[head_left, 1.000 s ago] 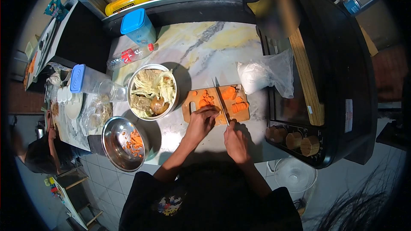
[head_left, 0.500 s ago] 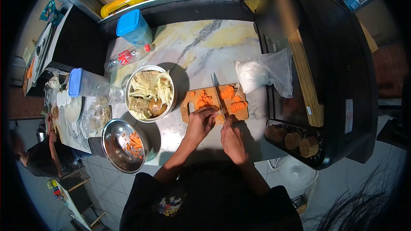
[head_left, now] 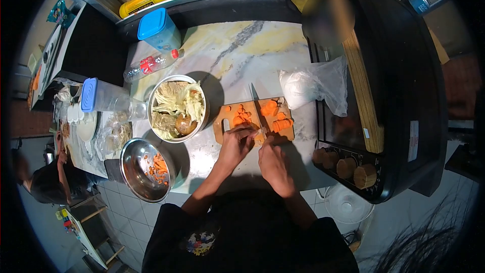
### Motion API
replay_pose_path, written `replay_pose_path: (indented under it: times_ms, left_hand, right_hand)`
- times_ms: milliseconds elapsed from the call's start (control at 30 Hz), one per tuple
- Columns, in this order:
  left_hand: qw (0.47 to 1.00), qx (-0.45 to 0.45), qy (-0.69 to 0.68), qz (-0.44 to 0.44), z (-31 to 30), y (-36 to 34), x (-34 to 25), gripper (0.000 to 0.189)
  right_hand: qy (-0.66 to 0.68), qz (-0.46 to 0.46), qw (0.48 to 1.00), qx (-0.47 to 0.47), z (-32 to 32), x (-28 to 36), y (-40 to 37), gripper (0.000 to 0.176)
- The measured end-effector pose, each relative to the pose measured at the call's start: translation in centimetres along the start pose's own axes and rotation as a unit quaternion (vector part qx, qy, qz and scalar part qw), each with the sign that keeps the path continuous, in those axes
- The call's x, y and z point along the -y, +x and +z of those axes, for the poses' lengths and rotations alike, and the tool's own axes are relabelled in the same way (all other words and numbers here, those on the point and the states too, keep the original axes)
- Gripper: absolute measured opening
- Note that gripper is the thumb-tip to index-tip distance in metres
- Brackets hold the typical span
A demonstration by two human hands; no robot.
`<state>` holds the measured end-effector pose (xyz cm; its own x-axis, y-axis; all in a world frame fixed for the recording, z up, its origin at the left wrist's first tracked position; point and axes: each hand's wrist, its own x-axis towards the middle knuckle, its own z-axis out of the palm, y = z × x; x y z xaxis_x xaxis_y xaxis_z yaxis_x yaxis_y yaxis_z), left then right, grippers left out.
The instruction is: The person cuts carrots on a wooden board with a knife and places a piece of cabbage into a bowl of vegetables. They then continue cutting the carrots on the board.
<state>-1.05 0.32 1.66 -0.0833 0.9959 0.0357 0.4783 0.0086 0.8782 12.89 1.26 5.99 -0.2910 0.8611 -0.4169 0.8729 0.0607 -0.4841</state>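
On the marbled table lies a wooden cutting board. Cut carrot pieces sit left of the blade, and more carrot slices are to its right. My right hand is closed round the handle of a knife, whose blade points away from me across the board. Close beside the blade, my left hand has its fingers pinched together over the near edge of the board. A small pale bit shows at the fingertips, too small to name.
A bowl of cabbage leaves and a steel bowl with carrot scraps stand at left. A bag of white powder lies beyond the board, beside a black oven. A plastic bottle lies farther back. Another person is far left.
The view has shifted slightly. My right hand with the knife has moved a little left, toward my left hand. The left hand stays in about the same pinch.
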Motion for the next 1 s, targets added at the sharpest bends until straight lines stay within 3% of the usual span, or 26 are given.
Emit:
replay_pose_path:
  times_ms: [333, 400, 500, 733, 800, 1000]
  left_hand:
    - [1.0, 0.009, 0.003, -0.01, 0.1, -0.1, 0.1, 0.02]
    - [0.999, -0.025, 0.014, 0.043, 0.1, 0.0, -0.1, 0.021]
    - [0.999, -0.021, 0.018, 0.041, 0.1, 0.1, -0.1, 0.021]
    - [0.999, -0.016, 0.014, 0.046, 0.2, 0.2, 0.2, 0.022]
    - [1.0, 0.0, 0.017, 0.005, 0.0, 0.1, -0.2, 0.019]
    - [0.999, -0.003, 0.024, 0.03, 0.1, 0.1, 0.1, 0.017]
  right_hand:
    - [0.022, -0.001, 1.0, -0.012, 2.4, -0.8, -0.2, 0.034]
    - [-0.003, -0.021, 0.999, -0.033, 2.0, -0.4, -0.3, 0.023]
    - [-0.013, -0.031, 0.997, -0.067, 2.7, -0.6, -0.3, 0.025]
    - [-0.057, -0.007, 0.997, -0.056, 3.6, -1.2, 0.2, 0.03]
    - [-0.034, -0.007, 0.999, -0.038, 3.6, -1.5, 0.4, 0.03]
    - [-0.046, -0.021, 0.997, -0.052, 4.1, -1.9, 0.4, 0.03]
